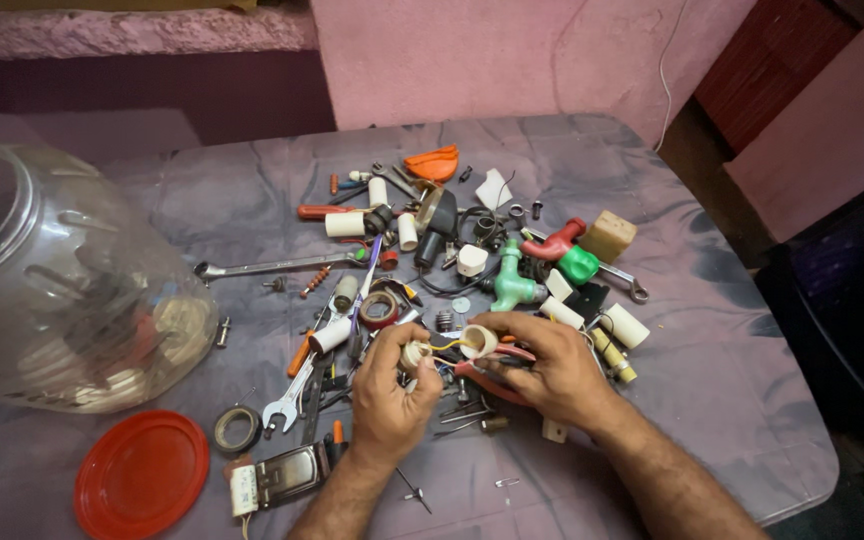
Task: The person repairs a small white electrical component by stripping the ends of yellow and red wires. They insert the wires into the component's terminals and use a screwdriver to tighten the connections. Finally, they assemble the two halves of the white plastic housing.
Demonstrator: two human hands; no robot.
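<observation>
On a table [712, 400] draped in a mottled grey-purple cloth, both bare hands work over a scatter of small hardware. Left hand [392, 385] curls its fingers closed around a small round cream-coloured socket piece [414, 354], thumb and forefinger pinching it near the top. Right hand [542, 365] pinches a second cream, cup-shaped holder part [479, 342] between thumb and fingertips, the remaining fingers bent over red-handled pliers [487, 385] lying under the palm. Thin yellow and red wires [444, 346] run between the two cream parts, which sit just apart from each other at the middle of the table's near half. Beyond the hands lie a green plastic tap [512, 283], a red tap fitting [558, 243], a tan wooden block [608, 236], an orange plastic piece [433, 163] and several white cylindrical plugs [345, 224]. A long steel spanner [277, 266] lies to the left of the heap, and a shorter open-ended spanner [287, 402] rests near the left wrist, beside a roll of dark tape [380, 309]. At the table's left edge a large clear plastic jar [62, 290] lies on its side with some items inside, too blurred through the wall to make out. Its round red lid [141, 473] lies flat in front of it, next to a dark metal ring [237, 429] and a small rectangular metal-framed component [287, 475].
</observation>
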